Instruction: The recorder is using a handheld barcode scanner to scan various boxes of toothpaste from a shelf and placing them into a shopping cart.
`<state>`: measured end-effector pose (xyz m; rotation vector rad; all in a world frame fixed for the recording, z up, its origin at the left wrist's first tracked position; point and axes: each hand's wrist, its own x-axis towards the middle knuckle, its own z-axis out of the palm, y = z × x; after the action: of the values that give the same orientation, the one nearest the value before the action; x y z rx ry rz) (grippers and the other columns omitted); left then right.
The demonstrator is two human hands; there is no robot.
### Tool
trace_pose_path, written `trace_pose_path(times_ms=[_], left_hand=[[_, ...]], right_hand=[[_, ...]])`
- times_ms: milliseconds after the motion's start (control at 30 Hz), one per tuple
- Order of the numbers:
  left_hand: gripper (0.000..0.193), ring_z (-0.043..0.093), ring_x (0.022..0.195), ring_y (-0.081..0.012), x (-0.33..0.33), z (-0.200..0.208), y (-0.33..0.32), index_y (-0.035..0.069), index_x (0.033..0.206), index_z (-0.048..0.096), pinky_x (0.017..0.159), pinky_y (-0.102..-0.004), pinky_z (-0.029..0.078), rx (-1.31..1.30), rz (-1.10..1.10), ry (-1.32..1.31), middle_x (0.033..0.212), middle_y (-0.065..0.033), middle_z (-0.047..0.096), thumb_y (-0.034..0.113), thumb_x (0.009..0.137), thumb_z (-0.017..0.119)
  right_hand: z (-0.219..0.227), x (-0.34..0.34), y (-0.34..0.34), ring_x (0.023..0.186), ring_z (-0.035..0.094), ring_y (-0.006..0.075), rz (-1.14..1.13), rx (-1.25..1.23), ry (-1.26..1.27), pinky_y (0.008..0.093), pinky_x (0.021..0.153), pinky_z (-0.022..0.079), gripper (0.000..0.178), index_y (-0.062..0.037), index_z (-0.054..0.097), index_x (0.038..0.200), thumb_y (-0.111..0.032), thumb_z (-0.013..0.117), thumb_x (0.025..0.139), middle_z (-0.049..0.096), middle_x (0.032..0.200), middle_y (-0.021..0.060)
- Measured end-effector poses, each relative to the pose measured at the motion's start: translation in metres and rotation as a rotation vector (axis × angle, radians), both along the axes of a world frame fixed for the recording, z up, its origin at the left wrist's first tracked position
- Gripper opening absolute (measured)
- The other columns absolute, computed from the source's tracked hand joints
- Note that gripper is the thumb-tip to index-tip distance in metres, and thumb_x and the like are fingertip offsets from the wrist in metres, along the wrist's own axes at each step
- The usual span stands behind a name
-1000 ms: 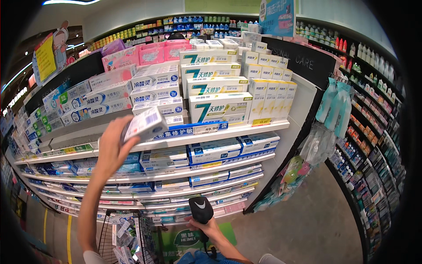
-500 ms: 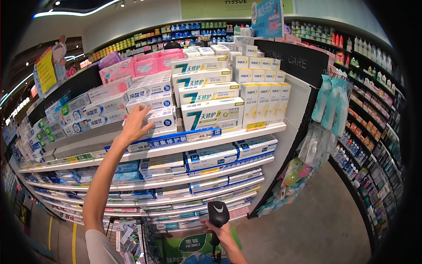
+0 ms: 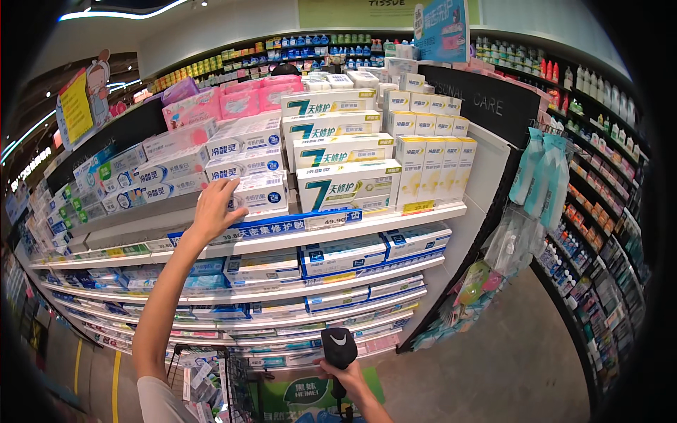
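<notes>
Reaching up to the shelf, my left hand (image 3: 215, 211) is closed on the left end of a white and blue toothpaste box (image 3: 262, 194). The fingers curl over its upper edge and the thumb lies along its lower front. This box is the lowest of a stack, with similar toothpaste boxes (image 3: 243, 144) above it. Lower down, my right hand (image 3: 355, 381) grips a black barcode scanner (image 3: 339, 347), its head pointing up toward the shelves. The fingers wrapped round its handle are partly hidden.
Large toothpaste cartons (image 3: 345, 187) and upright yellow-white boxes (image 3: 434, 169) stand right of the stack. A blue price strip (image 3: 282, 227) edges the shelf. A wire basket (image 3: 227, 384) with packages is below my left arm. Bagged items (image 3: 539, 169) hang at the shelf's right end.
My left hand has come down slightly, its fingers now curled closer round the box's left end. The scanner in my right hand has shifted a little left. The view has moved slightly.
</notes>
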<state>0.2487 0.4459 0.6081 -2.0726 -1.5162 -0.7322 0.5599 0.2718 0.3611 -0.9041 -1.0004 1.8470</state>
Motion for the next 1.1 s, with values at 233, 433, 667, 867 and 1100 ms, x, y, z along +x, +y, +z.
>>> trace_pose_path(times_ms=[233, 433, 667, 867, 1100], left_hand=[[0.064, 0.049, 0.11, -0.0331, 0.0, -0.005, 0.002, 0.001, 0.121, 0.051, 0.094, -0.0412, 0.039, 0.059, -0.004, 0.045, 0.117, -0.0184, 0.053, 0.026, 0.068, 0.074], [0.065, 0.049, 0.112, -0.0336, 0.002, -0.001, 0.0, 0.003, 0.124, 0.051, 0.096, -0.0411, 0.039, -0.002, -0.003, -0.004, 0.119, -0.0185, 0.053, 0.025, 0.067, 0.074], [0.065, 0.049, 0.111, -0.0334, 0.004, -0.002, -0.001, 0.005, 0.122, 0.052, 0.096, -0.0399, 0.039, 0.026, 0.001, -0.044, 0.116, -0.0167, 0.054, 0.022, 0.065, 0.076], [0.059, 0.051, 0.101, -0.0321, 0.011, 0.001, -0.011, 0.004, 0.111, 0.057, 0.089, -0.0396, 0.04, 0.119, -0.01, -0.114, 0.105, -0.0142, 0.057, 0.014, 0.057, 0.079], [0.054, 0.052, 0.097, -0.0313, 0.006, 0.04, -0.008, 0.003, 0.107, 0.059, 0.086, -0.0388, 0.041, 0.227, -0.034, -0.138, 0.1, -0.0132, 0.057, 0.013, 0.057, 0.078]], right_hand=[[0.001, -0.002, 0.002, 0.086, 0.065, 0.0184, 0.012, 0.006, 0.007, 0.0293, 0.069, 0.054, 0.036, 0.0003, 0.054, 0.115, -0.011, 0.066, 0.083, 0.066, 0.099, 0.0134], [-0.004, 0.0, 0.004, 0.085, 0.066, 0.0197, -0.008, -0.021, 0.015, 0.0296, 0.068, 0.054, 0.037, 0.0004, 0.054, 0.115, -0.011, 0.067, 0.082, 0.066, 0.099, 0.0139], [-0.003, -0.001, 0.005, 0.085, 0.066, 0.0201, 0.003, -0.041, 0.001, 0.0294, 0.067, 0.054, 0.037, 0.0008, 0.054, 0.114, -0.012, 0.067, 0.082, 0.066, 0.099, 0.0142], [-0.003, -0.002, 0.005, 0.085, 0.066, 0.0203, -0.009, -0.056, 0.004, 0.0297, 0.067, 0.054, 0.037, 0.0009, 0.054, 0.114, -0.011, 0.067, 0.082, 0.066, 0.099, 0.0144], [-0.003, -0.002, 0.008, 0.085, 0.066, 0.0201, -0.019, -0.038, 0.012, 0.0301, 0.067, 0.054, 0.037, 0.0009, 0.054, 0.114, -0.01, 0.067, 0.082, 0.066, 0.098, 0.0138]])
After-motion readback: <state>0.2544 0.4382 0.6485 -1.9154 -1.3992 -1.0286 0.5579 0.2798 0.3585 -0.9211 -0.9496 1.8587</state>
